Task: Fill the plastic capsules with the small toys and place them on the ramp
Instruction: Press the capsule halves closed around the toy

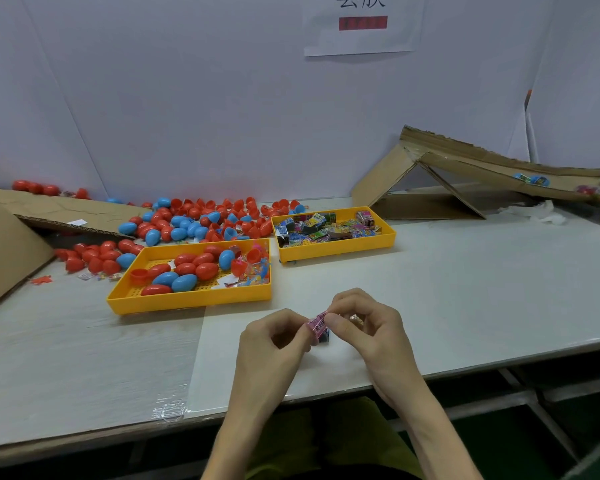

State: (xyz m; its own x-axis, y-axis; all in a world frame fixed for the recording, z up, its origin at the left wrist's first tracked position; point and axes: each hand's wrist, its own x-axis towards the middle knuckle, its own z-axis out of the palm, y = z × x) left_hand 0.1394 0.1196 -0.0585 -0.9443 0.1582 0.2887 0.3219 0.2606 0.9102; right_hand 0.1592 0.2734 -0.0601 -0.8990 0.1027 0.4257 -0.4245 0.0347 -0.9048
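Both hands meet above the table's near middle. My left hand (274, 337) and my right hand (364, 327) pinch a small pink toy packet (317, 324) with a barcode between their fingertips. A yellow tray (187, 299) in front of me holds red and blue capsules (184, 271) and a few loose toys. A second yellow tray (336, 251) further right holds several packaged toys (326, 226). The cardboard ramp (482, 164) slopes down to the right at the far right, with a blue capsule (537, 180) on it.
A heap of red and blue capsules (201, 220) lies behind the trays by the wall. A cardboard flap (11, 237) stands at the left. Crumpled white plastic (541, 213) lies below the ramp. The table's front edge (326, 393) runs close under my wrists.
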